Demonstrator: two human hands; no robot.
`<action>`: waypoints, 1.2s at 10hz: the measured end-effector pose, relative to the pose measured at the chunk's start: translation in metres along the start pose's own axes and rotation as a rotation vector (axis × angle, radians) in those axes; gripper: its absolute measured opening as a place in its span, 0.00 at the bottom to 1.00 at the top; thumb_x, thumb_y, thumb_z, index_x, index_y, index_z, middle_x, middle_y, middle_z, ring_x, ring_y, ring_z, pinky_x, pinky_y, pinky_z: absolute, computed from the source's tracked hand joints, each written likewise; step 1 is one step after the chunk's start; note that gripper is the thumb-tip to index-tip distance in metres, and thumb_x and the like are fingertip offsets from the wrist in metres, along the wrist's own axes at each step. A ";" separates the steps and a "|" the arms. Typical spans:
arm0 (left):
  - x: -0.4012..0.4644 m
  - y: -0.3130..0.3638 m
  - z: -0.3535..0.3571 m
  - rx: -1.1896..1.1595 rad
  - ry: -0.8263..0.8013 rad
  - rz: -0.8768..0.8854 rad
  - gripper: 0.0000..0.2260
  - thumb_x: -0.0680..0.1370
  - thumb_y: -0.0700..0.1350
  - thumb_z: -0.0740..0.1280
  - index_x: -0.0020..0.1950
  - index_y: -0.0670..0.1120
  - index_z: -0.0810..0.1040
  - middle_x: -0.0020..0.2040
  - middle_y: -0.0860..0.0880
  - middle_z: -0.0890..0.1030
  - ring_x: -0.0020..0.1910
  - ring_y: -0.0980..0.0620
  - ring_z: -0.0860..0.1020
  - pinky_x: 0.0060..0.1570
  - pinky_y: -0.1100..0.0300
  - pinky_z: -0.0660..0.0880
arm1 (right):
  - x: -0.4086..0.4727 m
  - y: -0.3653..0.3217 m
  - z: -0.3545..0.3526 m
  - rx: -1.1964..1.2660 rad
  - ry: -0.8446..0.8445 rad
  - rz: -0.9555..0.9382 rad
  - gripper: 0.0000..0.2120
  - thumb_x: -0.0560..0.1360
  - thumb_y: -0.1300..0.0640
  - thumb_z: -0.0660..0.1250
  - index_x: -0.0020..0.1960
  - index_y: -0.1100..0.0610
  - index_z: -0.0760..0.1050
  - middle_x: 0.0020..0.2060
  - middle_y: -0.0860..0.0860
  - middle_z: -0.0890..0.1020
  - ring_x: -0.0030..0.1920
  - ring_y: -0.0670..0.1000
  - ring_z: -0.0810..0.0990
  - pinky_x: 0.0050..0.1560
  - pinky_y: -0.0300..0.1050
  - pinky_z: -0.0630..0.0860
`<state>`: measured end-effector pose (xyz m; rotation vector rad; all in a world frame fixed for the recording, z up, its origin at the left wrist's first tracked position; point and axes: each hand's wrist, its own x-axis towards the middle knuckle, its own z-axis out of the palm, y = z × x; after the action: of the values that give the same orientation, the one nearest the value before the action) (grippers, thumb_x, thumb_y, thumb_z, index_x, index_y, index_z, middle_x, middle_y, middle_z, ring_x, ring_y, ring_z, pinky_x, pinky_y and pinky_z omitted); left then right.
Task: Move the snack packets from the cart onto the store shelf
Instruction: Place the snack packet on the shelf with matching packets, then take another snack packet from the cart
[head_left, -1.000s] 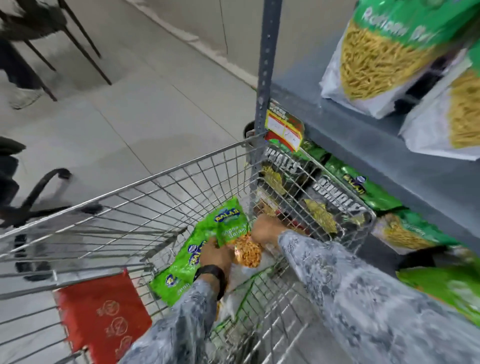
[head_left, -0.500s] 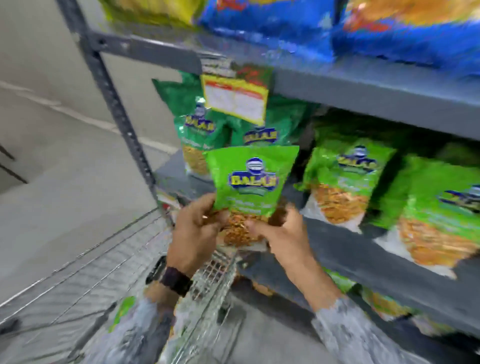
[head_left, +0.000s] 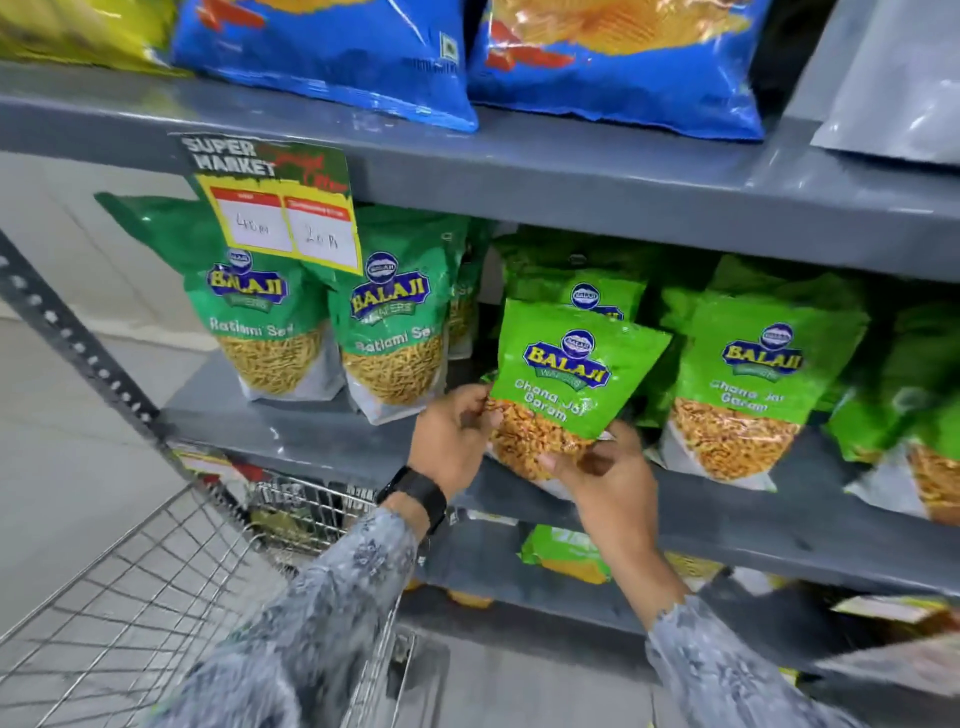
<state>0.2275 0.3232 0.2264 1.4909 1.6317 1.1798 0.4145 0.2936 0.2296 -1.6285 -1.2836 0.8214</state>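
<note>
Fingers (head_left: 475, 415) of both hands pinch the bottom corners of one light green, crinkly plastic snack packet (head_left: 574, 374), the left hand (head_left: 452, 441) on one side and the right hand (head_left: 605, 475) on the other. It sits at the front edge of the grey metal store shelf (head_left: 322, 431), near the silver wire cart (head_left: 156, 587). It looks light, soft and slippery, so hold low. Packets (head_left: 748, 384) crowd the right side; a dark gap opens on the left.
</note>
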 end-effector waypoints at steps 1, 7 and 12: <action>-0.007 -0.004 -0.002 0.004 -0.024 -0.030 0.14 0.76 0.49 0.70 0.59 0.47 0.82 0.46 0.49 0.86 0.43 0.52 0.83 0.52 0.51 0.81 | -0.009 0.000 -0.005 0.032 0.008 -0.014 0.29 0.66 0.52 0.83 0.61 0.43 0.73 0.44 0.45 0.86 0.46 0.44 0.86 0.50 0.45 0.81; -0.265 -0.210 -0.215 -0.053 0.592 -0.936 0.19 0.74 0.47 0.71 0.64 0.46 0.80 0.60 0.42 0.84 0.49 0.47 0.82 0.50 0.59 0.78 | -0.174 -0.013 0.266 -0.862 -1.190 -0.566 0.23 0.74 0.51 0.68 0.68 0.50 0.70 0.67 0.51 0.73 0.68 0.58 0.74 0.64 0.58 0.76; -0.343 -0.356 -0.115 -0.324 0.475 -1.569 0.22 0.75 0.48 0.71 0.65 0.38 0.80 0.64 0.39 0.81 0.62 0.40 0.81 0.52 0.57 0.76 | -0.265 0.158 0.420 -1.181 -1.423 -0.297 0.21 0.75 0.51 0.69 0.65 0.58 0.75 0.65 0.60 0.80 0.64 0.63 0.81 0.64 0.60 0.78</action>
<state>0.0321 -0.0218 -0.0909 -0.4674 1.9832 0.7105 0.0373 0.1230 -0.0864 -1.4101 -3.3934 1.1432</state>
